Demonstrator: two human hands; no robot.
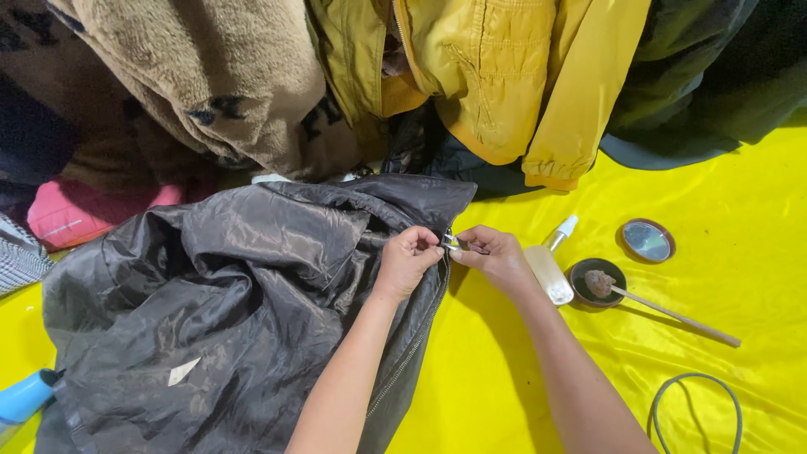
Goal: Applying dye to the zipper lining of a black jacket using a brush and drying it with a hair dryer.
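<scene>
A shiny dark grey jacket (227, 303) lies spread on a yellow cloth (521, 370). My left hand (406, 261) pinches the jacket's edge just left of the zipper. My right hand (496, 256) grips the small metal zipper pull (451, 243) at the top of the zip line, fingertips of both hands nearly touching. The zipper teeth (420, 336) run down the jacket's right edge toward me.
A heap of clothes lies behind: a tan fleece (210, 84), a yellow jacket (487, 76), a dark green garment (714, 76). To the right are a small spray bottle (551, 265), a round tin with a brush (598, 283), a round lid (647, 240), a wire loop (698, 412).
</scene>
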